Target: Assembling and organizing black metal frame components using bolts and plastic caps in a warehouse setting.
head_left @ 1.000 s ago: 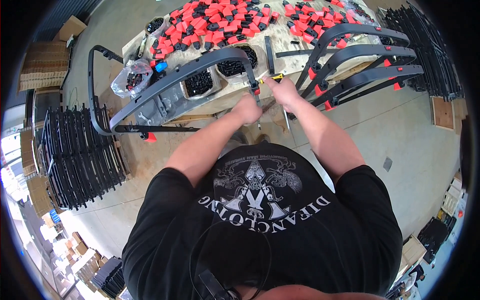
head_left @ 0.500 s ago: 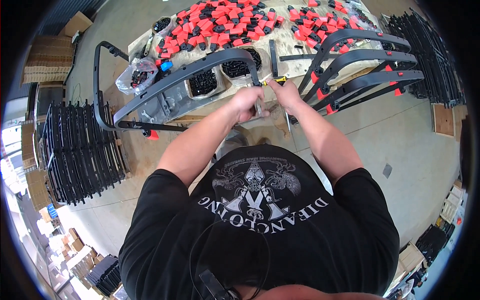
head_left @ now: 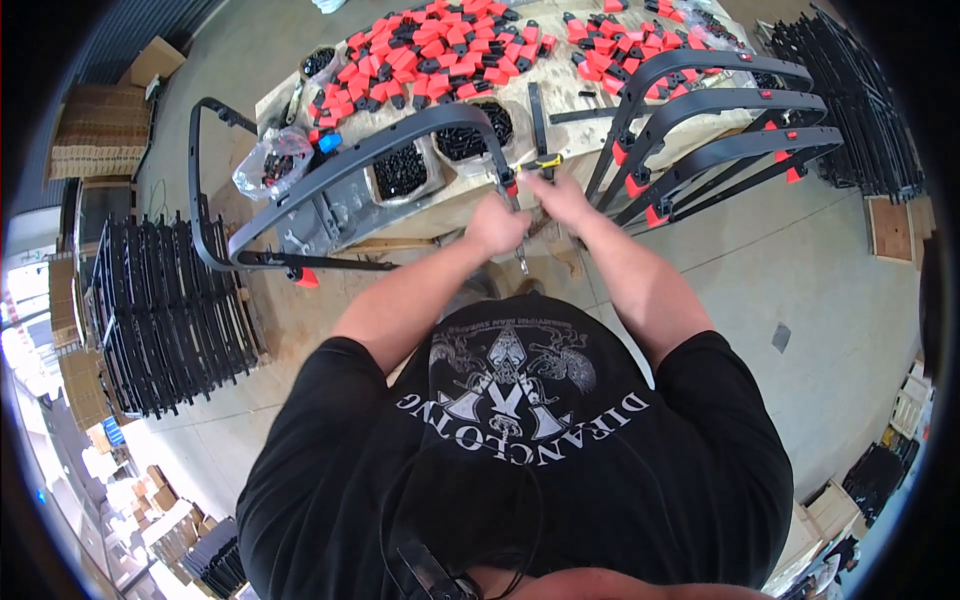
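Note:
A black curved tube frame (head_left: 350, 165) slants from the left toward my hands, with a red piece (head_left: 511, 187) at its near right end. Just below that end, my left hand (head_left: 498, 226) is closed on a slim silver metal tool (head_left: 522, 264), whose end sticks out toward me; the rest is hidden. Beside it on the right, my right hand (head_left: 560, 198) is closed at a tool with a yellow and black handle (head_left: 541, 162). The handle shows beyond the fingers, while its shaft cannot be made out.
Three similar frames (head_left: 735, 105) with red pieces stand on the right. On the bench (head_left: 440, 185) lie heaps of red and black parts (head_left: 430, 50), tubs of black hardware (head_left: 400, 170), and a clear plastic bag (head_left: 270, 165). Stacked black frames (head_left: 175, 310) stand at the left.
My left hand has turned, and the silver tool's end now shows below it. My right hand has shifted slightly left and farther down, uncovering more of the yellow handle. The red piece now shows.

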Tool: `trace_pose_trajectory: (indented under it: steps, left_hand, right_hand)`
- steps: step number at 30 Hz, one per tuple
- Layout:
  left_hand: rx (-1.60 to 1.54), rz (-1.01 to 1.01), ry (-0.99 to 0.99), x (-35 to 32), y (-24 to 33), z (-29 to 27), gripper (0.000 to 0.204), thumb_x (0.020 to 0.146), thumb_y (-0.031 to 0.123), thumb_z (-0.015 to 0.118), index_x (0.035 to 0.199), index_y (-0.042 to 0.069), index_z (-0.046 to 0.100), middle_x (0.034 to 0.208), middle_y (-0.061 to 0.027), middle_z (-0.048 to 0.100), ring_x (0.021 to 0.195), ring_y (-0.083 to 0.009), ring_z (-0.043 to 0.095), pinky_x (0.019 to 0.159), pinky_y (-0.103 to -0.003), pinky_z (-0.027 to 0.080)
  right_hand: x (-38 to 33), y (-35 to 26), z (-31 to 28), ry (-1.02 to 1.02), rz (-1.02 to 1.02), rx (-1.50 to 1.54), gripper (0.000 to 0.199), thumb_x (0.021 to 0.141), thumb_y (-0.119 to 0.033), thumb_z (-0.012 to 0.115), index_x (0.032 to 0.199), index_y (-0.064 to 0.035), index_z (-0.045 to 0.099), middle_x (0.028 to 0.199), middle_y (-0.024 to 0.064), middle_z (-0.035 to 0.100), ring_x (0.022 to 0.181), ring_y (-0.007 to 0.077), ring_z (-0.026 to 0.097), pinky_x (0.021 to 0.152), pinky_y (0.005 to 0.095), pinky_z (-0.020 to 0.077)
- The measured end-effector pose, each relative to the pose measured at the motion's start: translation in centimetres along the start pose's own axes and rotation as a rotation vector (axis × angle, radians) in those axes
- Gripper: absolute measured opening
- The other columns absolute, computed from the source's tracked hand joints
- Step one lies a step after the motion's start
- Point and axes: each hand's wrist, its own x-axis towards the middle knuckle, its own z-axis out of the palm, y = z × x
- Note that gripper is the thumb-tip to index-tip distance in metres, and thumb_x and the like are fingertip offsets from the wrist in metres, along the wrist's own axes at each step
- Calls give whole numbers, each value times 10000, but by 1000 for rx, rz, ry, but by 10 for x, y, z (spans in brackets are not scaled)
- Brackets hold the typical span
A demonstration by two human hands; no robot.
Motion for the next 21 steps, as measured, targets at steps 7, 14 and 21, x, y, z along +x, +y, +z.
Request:
trace_pose_trajectory:
  steps: [7, 14, 21]
  left_hand:
    - [154, -165, 106, -6, 17, 15, 527, 863, 349, 686, 1167, -56, 540, 1108, -294, 693, 1063, -419, 684, 935, -465, 545]
    - [172, -127, 180, -1, 2, 19, 537, 861, 333, 699, 1183, -62, 527, 1051, -287, 707, 994, -392, 710, 876, -462, 567]
    - [-734, -97, 139, -27, -66, -3, 237, 896, 149, 659, 1063, 23, 548, 757, -73, 622, 611, -169, 625, 570, -359, 553]
  right_hand:
    - [-12, 59, 8, 146, -1, -113, 574, 859, -417, 766, 1135, 67, 629, 968, 178, 716, 897, 273, 696, 801, 392, 544]
    - [-83, -15, -5, 8, 207, -69, 649, 859, -300, 734, 1319, 114, 539, 1193, 261, 684, 1100, 337, 681, 933, 404, 525]
    - [-44, -22, 11, 362, -97, -135, 635, 846, -282, 734, 1379, 0, 534, 1030, 247, 716, 979, 371, 707, 873, 445, 536]
